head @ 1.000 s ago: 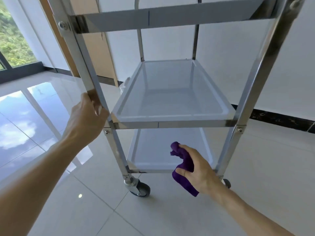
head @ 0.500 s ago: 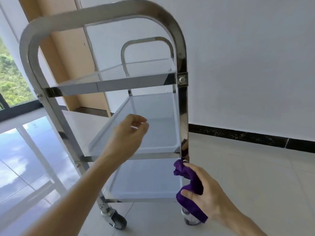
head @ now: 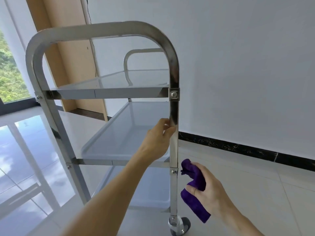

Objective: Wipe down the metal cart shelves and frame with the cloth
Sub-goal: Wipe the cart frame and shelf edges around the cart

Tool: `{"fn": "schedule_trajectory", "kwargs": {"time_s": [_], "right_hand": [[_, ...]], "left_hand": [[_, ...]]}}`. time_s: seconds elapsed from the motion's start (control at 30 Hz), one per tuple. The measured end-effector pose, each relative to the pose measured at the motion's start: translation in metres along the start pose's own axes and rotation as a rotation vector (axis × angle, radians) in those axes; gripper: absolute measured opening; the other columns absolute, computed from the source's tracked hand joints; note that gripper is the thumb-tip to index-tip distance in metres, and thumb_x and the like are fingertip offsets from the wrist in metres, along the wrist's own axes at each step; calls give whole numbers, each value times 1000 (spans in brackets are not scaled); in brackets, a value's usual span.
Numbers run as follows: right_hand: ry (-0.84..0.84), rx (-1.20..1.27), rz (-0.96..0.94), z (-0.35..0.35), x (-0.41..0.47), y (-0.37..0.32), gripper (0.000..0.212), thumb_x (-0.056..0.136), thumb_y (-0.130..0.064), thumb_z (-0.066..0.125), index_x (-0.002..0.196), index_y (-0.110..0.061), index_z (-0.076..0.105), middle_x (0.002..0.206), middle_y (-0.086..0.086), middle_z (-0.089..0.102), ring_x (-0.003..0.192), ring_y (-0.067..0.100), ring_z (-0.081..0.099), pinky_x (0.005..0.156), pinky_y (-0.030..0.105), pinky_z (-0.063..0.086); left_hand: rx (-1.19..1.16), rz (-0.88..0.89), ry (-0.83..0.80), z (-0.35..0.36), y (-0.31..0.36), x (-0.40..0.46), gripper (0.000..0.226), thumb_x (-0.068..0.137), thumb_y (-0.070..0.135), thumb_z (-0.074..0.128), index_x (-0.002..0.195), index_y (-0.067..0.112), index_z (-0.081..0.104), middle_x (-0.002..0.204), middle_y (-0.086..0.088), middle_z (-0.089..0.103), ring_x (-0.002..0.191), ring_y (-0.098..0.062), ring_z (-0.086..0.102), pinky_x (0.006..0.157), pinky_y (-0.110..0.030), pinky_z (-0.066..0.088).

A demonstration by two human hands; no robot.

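Note:
A three-shelf stainless steel cart stands in front of me, its arched handle frame (head: pixel 102 29) nearest. My left hand (head: pixel 159 140) grips the near right upright post (head: pixel 174 108) between the top shelf (head: pixel 110 92) and the middle shelf (head: pixel 124 133). My right hand (head: pixel 209 189) holds a bunched purple cloth (head: pixel 194 189) just right of the same post, at the level of the bottom shelf (head: pixel 150 189). The cloth is a little apart from the post.
A caster wheel (head: pixel 179 225) sits under the near right post. A white wall with a dark baseboard (head: pixel 238 147) runs along the right. A wooden panel (head: pixel 68 57) and a window (head: pixel 10 74) stand at the back left, over a glossy tile floor.
My left hand let go of the near left post, crossed over and took hold of the near right post. The view rose and shifted. The cloth hand moved slightly right of the post.

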State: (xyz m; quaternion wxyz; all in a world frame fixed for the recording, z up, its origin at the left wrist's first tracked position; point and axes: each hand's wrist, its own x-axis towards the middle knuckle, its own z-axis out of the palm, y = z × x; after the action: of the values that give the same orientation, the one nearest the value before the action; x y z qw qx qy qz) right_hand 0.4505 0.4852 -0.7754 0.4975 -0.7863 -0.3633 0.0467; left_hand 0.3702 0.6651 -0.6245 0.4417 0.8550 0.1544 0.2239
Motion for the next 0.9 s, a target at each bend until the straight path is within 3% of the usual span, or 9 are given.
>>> {"fn": "schedule_trajectory", "kwargs": {"time_s": [0.2, 0.33, 0.47, 0.7, 0.77, 0.9], "right_hand": [[4, -32, -20, 10, 16, -6, 69, 82, -22, 81, 132, -49, 41, 124, -28, 52, 109, -13, 51, 84, 1, 39], [-26, -36, -86, 22, 34, -16, 74, 83, -13, 78, 131, -52, 38, 123, -31, 49, 114, -16, 47, 85, -1, 38], [-81, -83, -166, 35, 63, -35, 68, 86, -9, 74, 137, -40, 41, 129, -21, 50, 118, -8, 48, 99, 14, 41], [-184, -437, -400, 77, 129, -71, 70, 91, -9, 66, 151, -25, 33, 144, -1, 41, 129, 22, 43, 107, 33, 40], [-231, -594, -479, 95, 143, -80, 74, 93, -10, 63, 153, -32, 27, 148, 1, 36, 132, 26, 39, 111, 37, 38], [-399, -986, -623, 129, 160, -94, 90, 90, -3, 60, 152, -48, 13, 164, -2, 7, 148, 27, 15, 119, 47, 23]], "left_hand": [[-84, 34, 22, -43, -27, -36, 22, 103, 31, 45, 122, 28, 56, 119, 10, 66, 107, -9, 65, 100, -41, 52], [-171, 54, 25, -78, -43, -64, 25, 104, 22, 44, 125, 24, 58, 117, 0, 68, 113, -21, 63, 100, -47, 51], [-186, 41, 54, -110, -58, -93, 36, 96, 36, 46, 130, 30, 54, 117, 6, 70, 113, -18, 65, 96, -42, 53], [77, 26, 311, -145, -69, -115, 29, 78, 59, 56, 93, 34, 59, 96, 20, 67, 93, -1, 67, 82, -34, 53], [104, 20, 359, -152, -74, -124, 27, 78, 61, 55, 91, 37, 59, 96, 23, 66, 90, -1, 68, 79, -32, 53], [106, -9, 409, -165, -82, -137, 31, 78, 62, 52, 95, 36, 58, 100, 28, 66, 93, 1, 67, 85, -38, 54]]}}
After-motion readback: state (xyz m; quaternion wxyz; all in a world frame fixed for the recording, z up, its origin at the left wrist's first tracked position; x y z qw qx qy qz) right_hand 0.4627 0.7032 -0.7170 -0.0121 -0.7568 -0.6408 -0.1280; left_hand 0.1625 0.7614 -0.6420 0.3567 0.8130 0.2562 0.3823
